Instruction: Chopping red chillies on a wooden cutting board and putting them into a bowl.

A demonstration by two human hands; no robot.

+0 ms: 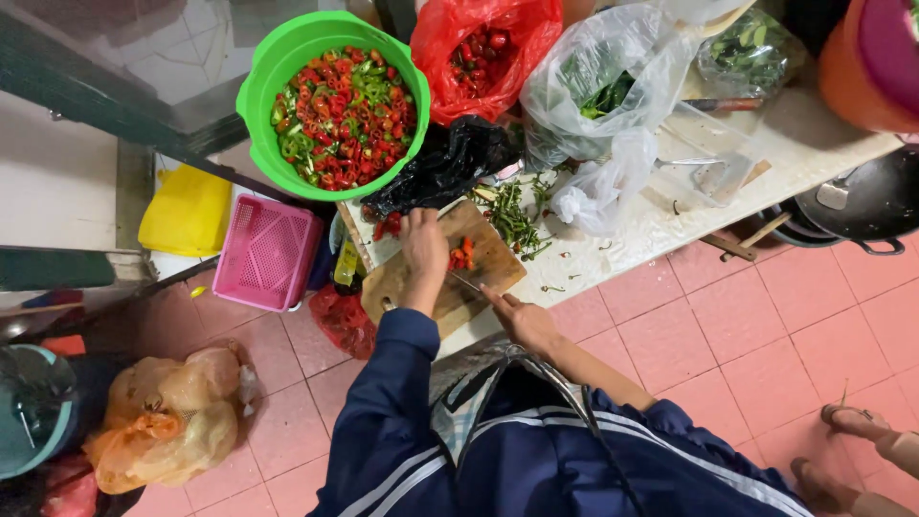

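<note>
A wooden cutting board [498,263] lies on the counter with a small pile of red chilli pieces [461,254] on it. My left hand [424,251] rests flat on the board, fingers just left of the chillies. My right hand [522,318] grips a knife [468,282] whose blade points toward the chillies. A green bowl [263,86] full of chopped red and green chillies stands beyond the board at the counter's far left.
A red bag of chillies [483,53], a black bag [445,163] and clear bags of green chillies [603,91] crowd the counter. Green stems [512,215] lie loose. A pink basket [266,251], yellow container [187,213] and orange bag [168,421] sit on the floor. Another person's feet [857,450] stand at right.
</note>
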